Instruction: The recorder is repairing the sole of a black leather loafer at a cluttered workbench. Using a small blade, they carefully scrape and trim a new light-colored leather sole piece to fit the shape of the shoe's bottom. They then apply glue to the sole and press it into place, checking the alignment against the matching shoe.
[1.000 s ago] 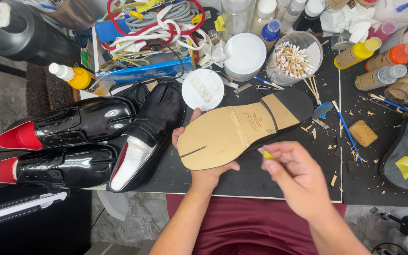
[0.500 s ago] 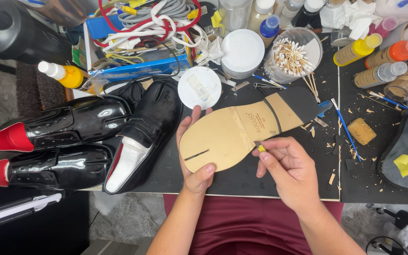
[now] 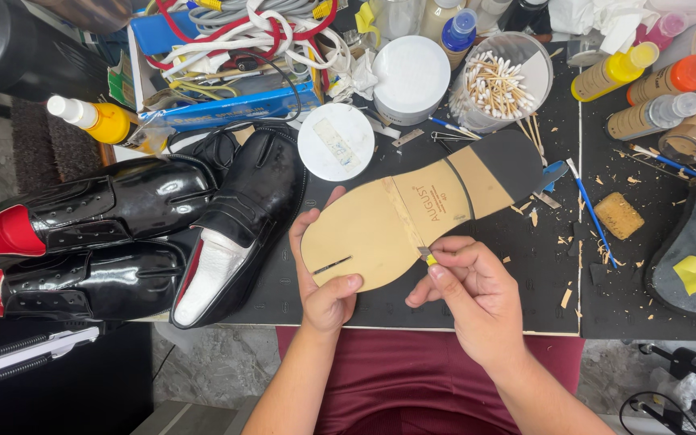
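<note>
The left hand (image 3: 325, 278) has its grip closed on the toe end of a tan leather shoe sole (image 3: 412, 216), thumb across the face and fingers curled behind, holding it just above the black tabletop (image 3: 525, 282) near its front edge. The sole's dark heel end points toward the back right. The right hand (image 3: 469, 294) pinches a small blade with a yellow tip (image 3: 428, 258) between thumb and forefinger, its grip tight, the blade touching the sole's near edge at the waist. Three glossy black shoes (image 3: 122, 242) lie at the left edge, two with red toes. A white round lid (image 3: 336, 142) sits just behind the sole, and a tub of cotton swabs (image 3: 499, 82) stands toward the back. Leather shavings (image 3: 565, 298) are scattered to the right.
</note>
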